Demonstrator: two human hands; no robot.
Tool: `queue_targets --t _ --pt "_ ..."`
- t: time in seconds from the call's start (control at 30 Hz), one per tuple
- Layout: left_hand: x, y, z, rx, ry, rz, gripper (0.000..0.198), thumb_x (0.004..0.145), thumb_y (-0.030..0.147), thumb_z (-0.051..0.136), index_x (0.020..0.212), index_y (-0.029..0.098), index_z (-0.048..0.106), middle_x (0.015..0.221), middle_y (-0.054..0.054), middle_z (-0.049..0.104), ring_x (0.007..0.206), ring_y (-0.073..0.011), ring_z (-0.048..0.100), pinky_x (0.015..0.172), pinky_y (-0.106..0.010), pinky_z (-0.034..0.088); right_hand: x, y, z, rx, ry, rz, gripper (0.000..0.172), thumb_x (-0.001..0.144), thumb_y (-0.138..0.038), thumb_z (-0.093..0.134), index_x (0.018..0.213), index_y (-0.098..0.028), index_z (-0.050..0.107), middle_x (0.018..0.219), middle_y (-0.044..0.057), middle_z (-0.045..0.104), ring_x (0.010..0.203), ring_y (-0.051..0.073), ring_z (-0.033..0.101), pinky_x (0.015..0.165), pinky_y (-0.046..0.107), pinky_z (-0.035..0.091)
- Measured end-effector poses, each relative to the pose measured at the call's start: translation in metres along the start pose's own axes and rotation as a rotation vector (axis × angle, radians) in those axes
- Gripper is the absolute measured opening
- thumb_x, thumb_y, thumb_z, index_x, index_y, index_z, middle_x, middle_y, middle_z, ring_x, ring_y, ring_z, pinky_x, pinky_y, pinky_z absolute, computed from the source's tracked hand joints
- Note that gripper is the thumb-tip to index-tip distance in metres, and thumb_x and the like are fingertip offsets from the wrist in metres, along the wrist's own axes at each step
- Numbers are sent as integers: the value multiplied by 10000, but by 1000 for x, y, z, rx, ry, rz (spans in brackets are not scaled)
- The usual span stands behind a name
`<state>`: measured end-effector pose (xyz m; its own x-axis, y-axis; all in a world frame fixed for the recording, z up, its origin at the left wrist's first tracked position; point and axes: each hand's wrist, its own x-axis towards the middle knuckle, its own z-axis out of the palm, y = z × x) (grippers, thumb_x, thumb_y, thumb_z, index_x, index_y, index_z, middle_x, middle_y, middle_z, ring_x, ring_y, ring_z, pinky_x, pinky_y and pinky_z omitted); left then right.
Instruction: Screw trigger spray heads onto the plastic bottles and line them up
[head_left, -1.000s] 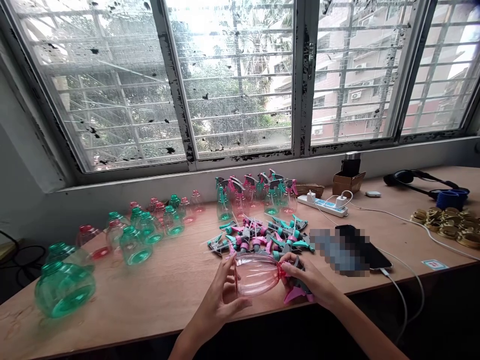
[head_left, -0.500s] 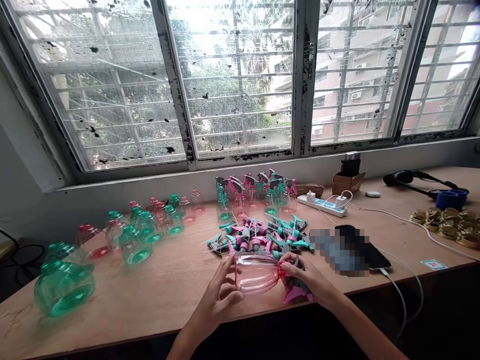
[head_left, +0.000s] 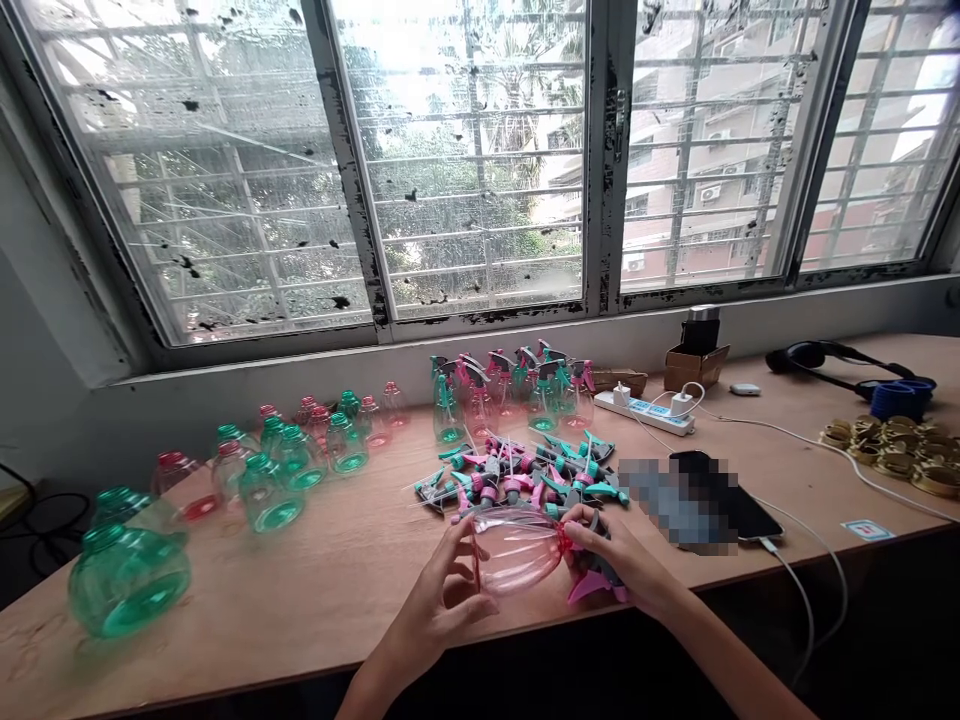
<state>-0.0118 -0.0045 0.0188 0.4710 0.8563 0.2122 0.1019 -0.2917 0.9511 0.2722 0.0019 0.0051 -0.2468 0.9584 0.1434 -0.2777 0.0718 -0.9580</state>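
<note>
A clear pink spray bottle [head_left: 517, 560] lies sideways between my hands, above the table's front edge. My left hand [head_left: 450, 585] grips its base end, thumb below and fingers around the far side. At the red neck, my right hand [head_left: 604, 550] is closed around a grey-and-pink spray head [head_left: 596, 588], whose pink trigger points down toward me. Whether its thread is engaged on the neck is hidden by my fingers. Just behind the bottle lies a pile of loose trigger spray heads [head_left: 517, 475] in pink, green and grey.
Headless green bottles [head_left: 127, 580] and red ones [head_left: 176, 485] stand on the left. Several bottles with spray heads [head_left: 544, 395] stand by the window. A phone [head_left: 720, 500] on a cable, a power strip [head_left: 645, 410], headphones [head_left: 817, 355] and gold-coloured pieces [head_left: 892, 445] are to the right.
The pink bottle has turned slightly, its base now tipped a little more toward the camera. My left hand has shifted slightly with it; my right hand stays at the neck.
</note>
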Motion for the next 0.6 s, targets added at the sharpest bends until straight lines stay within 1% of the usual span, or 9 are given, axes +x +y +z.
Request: queue_targets --t 0.03,0.1,0.2,0.27,0.33,0.43,0.5,0.6 --pt "0 0 0 17 -1 -1 841 824 435 805 1528 389 346 1214 -69 527 925 -194 566 910 -391 495 0 0 0 1 5 0 359 845 -498 762 881 -177 606 678 -5 676 586 139 619 576 250 467" --pt "0 1 -1 54 5 12 844 809 392 827 1516 407 364 1248 -70 508 975 -213 566 921 -401 497 0 -1 0 10 14 0 363 837 -502 768 868 -180 605 678 -6 674 592 142 619 578 254 472" --pt "-2 4 0 93 10 40 872 826 340 814 1530 466 317 1361 -66 440 1063 -239 555 942 -411 504 1 0 0 27 23 1 366 831 -511 769 867 -188 602 660 -12 665 578 144 615 576 261 480" --pt "-3 6 0 102 2 55 885 847 329 792 1541 496 269 1386 -57 419 1090 -243 554 958 -417 503 2 1 -1 31 29 0 366 830 -512 770 877 -191 600 649 -17 659 569 146 613 574 266 483" --pt "-3 7 1 105 2 50 895 865 335 774 1552 502 224 1380 -54 424 1106 -243 553 979 -424 494 2 2 -1 28 26 -2 364 834 -512 766 878 -190 600 647 -17 659 568 146 613 573 267 480" --pt "-4 6 1 86 1 37 948 844 380 796 1568 477 191 1376 -62 432 1138 -258 543 1002 -432 482 2 2 0 10 9 -5 365 837 -508 766 867 -182 603 654 -12 664 567 144 615 569 261 464" --pt "-4 6 1 59 -3 31 939 836 424 798 1569 461 212 1396 -70 417 1158 -273 534 999 -436 485 1 1 1 -3 1 -3 368 834 -506 770 865 -178 606 661 -9 667 573 146 619 572 261 460" --pt "-3 5 1 46 -2 28 844 857 449 769 1550 456 288 1422 -73 390 1176 -284 522 992 -436 490 0 1 1 -8 3 -3 367 834 -504 770 872 -178 608 665 -9 670 582 149 620 578 261 460"
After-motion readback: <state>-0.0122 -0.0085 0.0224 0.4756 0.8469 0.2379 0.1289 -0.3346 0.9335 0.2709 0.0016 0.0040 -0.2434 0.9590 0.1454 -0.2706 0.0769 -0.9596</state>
